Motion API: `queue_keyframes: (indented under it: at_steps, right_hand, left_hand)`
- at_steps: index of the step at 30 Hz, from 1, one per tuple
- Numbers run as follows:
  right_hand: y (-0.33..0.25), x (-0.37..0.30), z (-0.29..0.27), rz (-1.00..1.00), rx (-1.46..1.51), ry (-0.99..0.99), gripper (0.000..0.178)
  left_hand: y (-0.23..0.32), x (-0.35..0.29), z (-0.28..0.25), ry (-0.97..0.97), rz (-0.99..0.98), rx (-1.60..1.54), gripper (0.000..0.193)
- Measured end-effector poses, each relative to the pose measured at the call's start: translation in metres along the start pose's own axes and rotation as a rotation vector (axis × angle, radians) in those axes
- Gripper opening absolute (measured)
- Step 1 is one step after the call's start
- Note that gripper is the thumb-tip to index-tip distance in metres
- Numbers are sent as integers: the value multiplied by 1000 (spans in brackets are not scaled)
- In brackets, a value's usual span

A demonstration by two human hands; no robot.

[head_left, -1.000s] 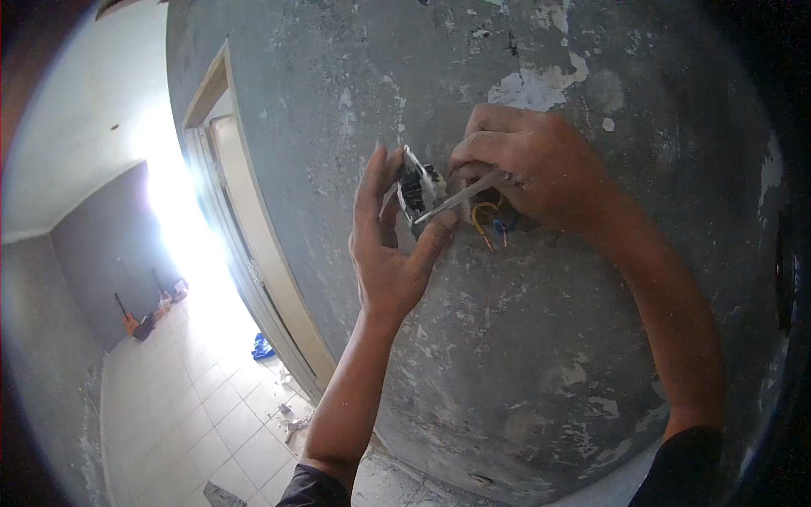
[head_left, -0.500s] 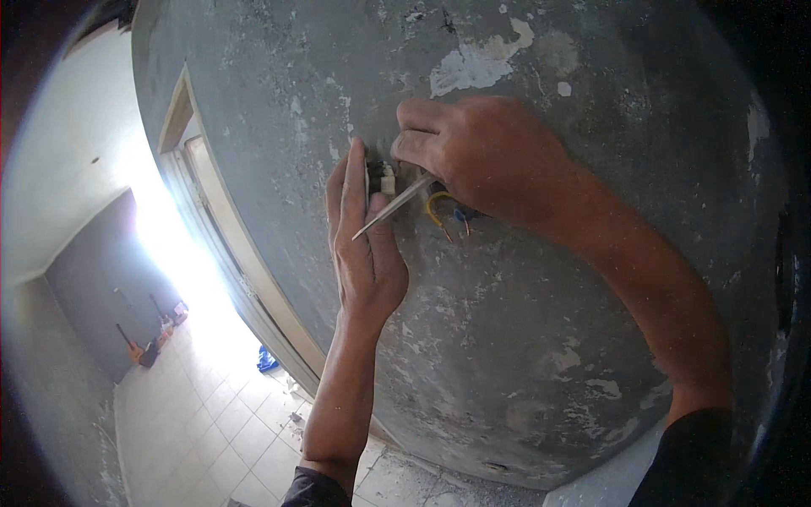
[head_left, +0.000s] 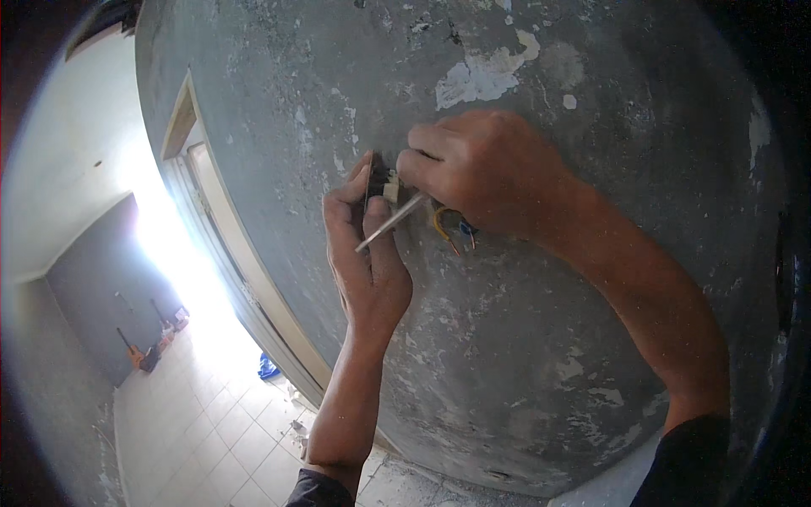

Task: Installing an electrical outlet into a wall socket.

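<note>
Fitting is sitting off the wall, left thumb and fingers clamping it. Right hand is gripping a thin tool; fingertips are hiding any other contact. Yellow wire and blue wire are hanging bare-ended, looking unconnected.

Big white light glares on the left; the gray wall looks dimmer and bendy; the corners are dark.

The left hand hides part of the fitting, the right hand covers the upper ends of the rod and wires, the view's lower edge cuts both sleeves, and things at the far edge of the floor are too small to tell.
</note>
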State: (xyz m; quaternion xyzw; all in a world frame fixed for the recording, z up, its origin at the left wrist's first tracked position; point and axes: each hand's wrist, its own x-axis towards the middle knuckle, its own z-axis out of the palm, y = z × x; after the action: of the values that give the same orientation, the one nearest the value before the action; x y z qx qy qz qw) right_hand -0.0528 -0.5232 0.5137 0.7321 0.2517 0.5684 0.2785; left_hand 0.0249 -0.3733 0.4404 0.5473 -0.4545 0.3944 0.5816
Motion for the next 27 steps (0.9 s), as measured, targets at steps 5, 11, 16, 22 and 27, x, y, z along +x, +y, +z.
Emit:
queue_keyframes:
  at_steps: [5,11,16,22,27]
  right_hand:
    - [4,-3,4,-37,32,-8,14]
    - [5,-1,-1,-70,50,-43,14]
    - [6,-4,2,-60,86,-13,15]
    - [1,-1,5,3,70,50,18]
    - [2,2,1,34,112,0,18]
  left_hand:
    - [5,2,-2,-26,9,47,27]
    - [-10,-2,0,-29,111,69,26]
    - [-11,2,5,-27,202,94,25]
    - [-5,2,21,131,141,53,22]
    - [-5,6,10,70,67,23,25]
